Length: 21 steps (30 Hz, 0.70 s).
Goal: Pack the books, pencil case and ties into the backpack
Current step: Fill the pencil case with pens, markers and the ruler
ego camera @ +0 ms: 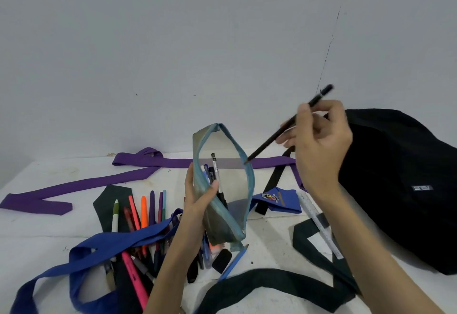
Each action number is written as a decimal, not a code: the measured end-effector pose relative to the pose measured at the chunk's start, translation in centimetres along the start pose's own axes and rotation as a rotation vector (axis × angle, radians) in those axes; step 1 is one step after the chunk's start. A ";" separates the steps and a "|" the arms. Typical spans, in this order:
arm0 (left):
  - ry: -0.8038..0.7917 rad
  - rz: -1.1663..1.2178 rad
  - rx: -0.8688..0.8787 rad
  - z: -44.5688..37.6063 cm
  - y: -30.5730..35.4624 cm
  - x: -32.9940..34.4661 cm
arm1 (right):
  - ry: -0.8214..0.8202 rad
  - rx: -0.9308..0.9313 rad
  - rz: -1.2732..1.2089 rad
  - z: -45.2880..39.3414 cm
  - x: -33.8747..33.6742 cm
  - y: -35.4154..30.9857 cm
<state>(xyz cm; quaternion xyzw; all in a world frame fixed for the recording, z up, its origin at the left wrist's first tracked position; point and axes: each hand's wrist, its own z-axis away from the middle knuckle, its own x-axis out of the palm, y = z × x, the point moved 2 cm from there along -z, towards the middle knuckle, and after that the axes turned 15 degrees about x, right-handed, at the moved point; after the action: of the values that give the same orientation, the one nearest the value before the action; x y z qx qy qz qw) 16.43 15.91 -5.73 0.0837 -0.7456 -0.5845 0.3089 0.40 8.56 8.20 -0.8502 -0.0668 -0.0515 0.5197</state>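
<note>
Left hand [197, 202] grips the open case [222, 190]; right hand [319, 140] pinches a pencil [269, 140] above it. Ties [138, 163], pens [144, 212] and a ruler [319, 224] lie around; backpack [400, 190] right.

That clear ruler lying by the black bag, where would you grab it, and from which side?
Pinch the ruler at its far end, coming from above. It lies flat on the table; its near part runs under the right forearm, beside the dark green tie, with the backpack close alongside.
</note>
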 end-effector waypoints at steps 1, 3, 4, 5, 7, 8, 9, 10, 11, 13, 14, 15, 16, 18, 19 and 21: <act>0.013 0.010 -0.013 -0.1 -0.2 0.2 | -0.087 0.036 0.059 0.4 0.6 -0.1; 0.046 0.064 -0.063 0.1 -0.4 0.5 | -0.334 0.164 0.326 1.4 2.0 1.0; 0.053 0.079 -0.079 0.2 -0.5 0.7 | -0.459 0.226 0.492 1.9 2.6 1.7; 0.050 0.087 -0.078 0.2 -0.5 0.7 | -0.550 0.262 0.627 2.3 3.0 2.4; 0.049 0.085 -0.063 0.3 -0.3 0.8 | -0.579 0.249 0.721 2.7 3.4 3.3; 0.060 0.089 -0.066 0.2 -0.1 0.6 | -0.537 0.218 0.685 2.7 3.3 3.4; 0.070 0.100 -0.082 0.2 0.0 0.4 | -0.480 0.190 0.619 2.5 3.2 3.3; 0.073 0.109 -0.095 0.1 0.2 0.1 | -0.411 0.167 0.548 2.3 2.9 3.1; 0.066 0.119 -0.091 0.0 0.4 -0.4 | -0.331 0.145 0.485 2.2 2.6 2.9; 0.033 0.145 -0.037 -0.1 1.1 -1.5 | -0.181 0.125 0.417 2.0 1.6 3.2; 0.032 0.151 -0.012 -0.2 1.5 -2.2 | -0.145 0.143 0.421 1.9 1.3 3.8; 0.041 0.156 0.005 -0.4 1.8 -2.9 | -0.163 0.182 0.467 2.0 1.0 4.9; 0.058 0.160 0.019 -0.5 2.1 -3.4 | -0.247 0.245 0.564 2.2 0.9 6.0; 0.103 0.171 0.046 -0.7 2.5 -4.4 | -0.570 0.398 0.877 3.6 1.1 8.1; 0.116 0.170 0.056 -0.8 2.6 -4.7 | -0.745 0.439 1.027 4.7 1.3 8.9; 0.130 0.166 0.064 -0.8 2.7 -4.9 | -0.964 0.398 1.230 7.3 1.8 10.1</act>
<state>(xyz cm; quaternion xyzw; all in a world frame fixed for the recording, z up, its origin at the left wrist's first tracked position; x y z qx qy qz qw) 21.43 18.43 -4.91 0.0690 -0.7465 -0.5262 0.4013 4.01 10.58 -3.67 -0.5548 0.1883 0.6292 0.5107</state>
